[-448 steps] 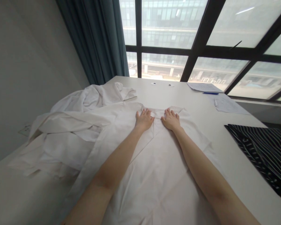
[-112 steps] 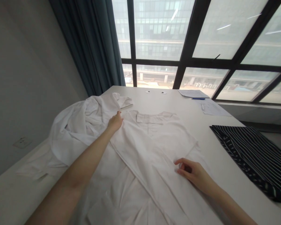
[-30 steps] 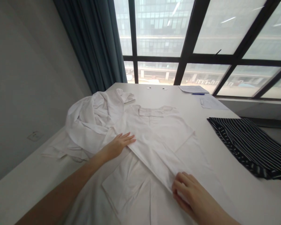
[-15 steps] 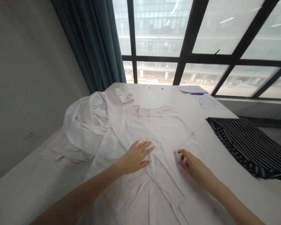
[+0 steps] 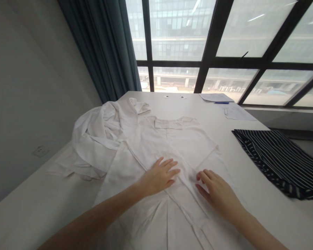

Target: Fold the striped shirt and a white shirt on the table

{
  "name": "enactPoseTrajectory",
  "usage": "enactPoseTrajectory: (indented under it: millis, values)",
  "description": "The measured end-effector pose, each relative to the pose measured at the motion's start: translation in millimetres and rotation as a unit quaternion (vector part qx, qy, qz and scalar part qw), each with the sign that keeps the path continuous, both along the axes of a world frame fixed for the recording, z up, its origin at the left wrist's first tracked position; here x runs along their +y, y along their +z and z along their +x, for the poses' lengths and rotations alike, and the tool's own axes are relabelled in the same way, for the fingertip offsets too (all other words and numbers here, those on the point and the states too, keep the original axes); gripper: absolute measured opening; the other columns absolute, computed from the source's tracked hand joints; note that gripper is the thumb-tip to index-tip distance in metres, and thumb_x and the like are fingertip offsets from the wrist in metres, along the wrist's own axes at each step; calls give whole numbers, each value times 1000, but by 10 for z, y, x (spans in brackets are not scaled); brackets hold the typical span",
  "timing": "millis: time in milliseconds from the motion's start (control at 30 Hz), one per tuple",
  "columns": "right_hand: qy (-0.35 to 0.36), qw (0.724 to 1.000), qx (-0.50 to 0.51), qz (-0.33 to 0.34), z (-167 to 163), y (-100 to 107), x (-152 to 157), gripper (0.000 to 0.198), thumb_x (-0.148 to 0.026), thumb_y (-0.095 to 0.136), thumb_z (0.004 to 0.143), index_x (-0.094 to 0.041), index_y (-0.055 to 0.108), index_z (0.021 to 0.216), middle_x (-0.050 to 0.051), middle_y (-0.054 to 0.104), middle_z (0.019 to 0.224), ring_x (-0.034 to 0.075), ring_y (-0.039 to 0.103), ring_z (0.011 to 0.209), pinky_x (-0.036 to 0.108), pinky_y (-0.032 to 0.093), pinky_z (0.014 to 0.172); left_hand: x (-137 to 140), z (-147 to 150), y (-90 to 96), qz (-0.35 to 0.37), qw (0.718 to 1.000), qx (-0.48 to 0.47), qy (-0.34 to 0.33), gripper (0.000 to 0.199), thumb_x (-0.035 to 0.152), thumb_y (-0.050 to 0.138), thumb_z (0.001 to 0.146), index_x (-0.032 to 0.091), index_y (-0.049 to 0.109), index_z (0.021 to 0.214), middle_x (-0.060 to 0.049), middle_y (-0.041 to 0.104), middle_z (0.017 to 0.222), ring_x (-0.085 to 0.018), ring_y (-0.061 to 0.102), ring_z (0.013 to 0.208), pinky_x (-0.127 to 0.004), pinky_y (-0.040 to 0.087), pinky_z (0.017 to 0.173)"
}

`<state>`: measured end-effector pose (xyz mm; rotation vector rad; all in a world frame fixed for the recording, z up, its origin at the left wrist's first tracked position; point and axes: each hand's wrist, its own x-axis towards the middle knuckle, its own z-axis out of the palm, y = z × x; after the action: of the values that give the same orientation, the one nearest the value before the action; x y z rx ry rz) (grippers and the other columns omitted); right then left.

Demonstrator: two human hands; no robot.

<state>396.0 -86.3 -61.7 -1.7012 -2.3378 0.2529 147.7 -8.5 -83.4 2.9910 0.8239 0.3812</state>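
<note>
A white shirt (image 5: 156, 142) lies spread on the white table, its collar at the far end and its sleeves folded in across the body. My left hand (image 5: 160, 177) rests flat on the middle of the shirt with fingers spread. At the shirt's right side is my right hand (image 5: 215, 189), its fingers loosely curled and apart at the folded sleeve; I see nothing held in it. Beside the shirt on the left sits a crumpled heap of white cloth (image 5: 96, 135).
A black-and-white striped cloth (image 5: 279, 156) lies on the table's right side. Papers (image 5: 240, 113) and a blue pen (image 5: 221, 102) are at the far right, and two small white pieces lie by the back edge. A wall with a socket (image 5: 40, 151) borders the left; windows stand behind.
My left hand has slid slightly to the right over the shirt. My right hand has shifted a little down and toward me along the folded sleeve.
</note>
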Motion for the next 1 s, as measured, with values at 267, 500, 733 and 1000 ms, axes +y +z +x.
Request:
enactPoseTrajectory:
  millis: [267, 500, 733, 1000]
  values:
    - [16, 999, 43, -24, -234, -233, -82, 12, -13, 48, 82, -20, 54, 90, 0, 59, 72, 15, 56, 64, 25, 40, 63, 220, 278, 59, 131, 975, 13, -178, 12, 17, 53, 95, 18, 61, 86, -2, 62, 83, -17, 56, 84, -33, 43, 92]
    - [68, 995, 67, 25, -179, -320, -100, 16, -9, 44, 78, -20, 55, 83, 0, 61, 65, 16, 58, 64, 25, 41, 63, 233, 188, 57, 134, 971, -1, -198, 18, 15, 47, 96, 17, 59, 83, -4, 59, 83, -16, 53, 82, -30, 46, 87]
    - [99, 990, 101, 11, -122, -322, -116, 23, -24, 41, 96, -20, 59, 81, 0, 62, 62, 14, 59, 58, 25, 40, 58, 241, -1, -111, -37, 986, -98, -130, 20, 5, 49, 90, 17, 62, 99, -7, 61, 101, -15, 58, 99, -25, 48, 91]
    - [89, 985, 138, 46, -87, -338, -82, 24, -25, 42, 99, -20, 65, 106, 8, 70, 99, 18, 64, 91, 30, 51, 80, 187, -182, -87, -69, 996, -5, -61, 47, 14, 43, 94, 31, 48, 137, -6, 44, 149, -22, 36, 141, -49, 24, 116]
